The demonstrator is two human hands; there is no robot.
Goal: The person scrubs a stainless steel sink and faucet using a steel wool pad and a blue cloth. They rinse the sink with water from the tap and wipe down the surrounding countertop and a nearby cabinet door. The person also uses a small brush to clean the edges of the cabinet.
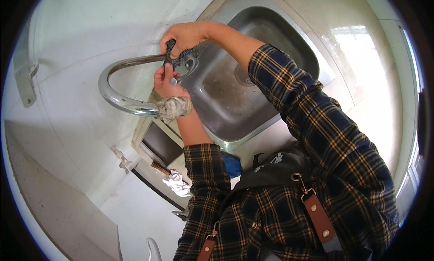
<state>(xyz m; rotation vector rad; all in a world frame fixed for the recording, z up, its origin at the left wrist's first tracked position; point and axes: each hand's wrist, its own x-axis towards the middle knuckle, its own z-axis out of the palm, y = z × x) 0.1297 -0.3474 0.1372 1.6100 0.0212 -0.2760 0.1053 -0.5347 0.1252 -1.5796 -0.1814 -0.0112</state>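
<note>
A dark metal scouring pad [174, 59] is pressed around the lower part of a curved chrome faucet [117, 103], close to its base and lever handle. My right hand [188, 35] grips the pad from above, with the thumb on it. Just below, my left hand [169, 83] pinches the pad's lower edge beside the lever [174, 81]; its wrist passes under the faucet's spout. Cloth-like wrapping [173, 109] covers the spout's end. The stainless steel sink [220, 120] lies right of both hands, showing its drain and brownish stains.
A pale wall [67, 67] stands at the left, with a metal bracket [25, 74] on it. A small valve [123, 162] with a black hose, crumpled foil [178, 183] and a blue object [231, 164] are below. Tiled countertop [342, 64] extends right of the sink.
</note>
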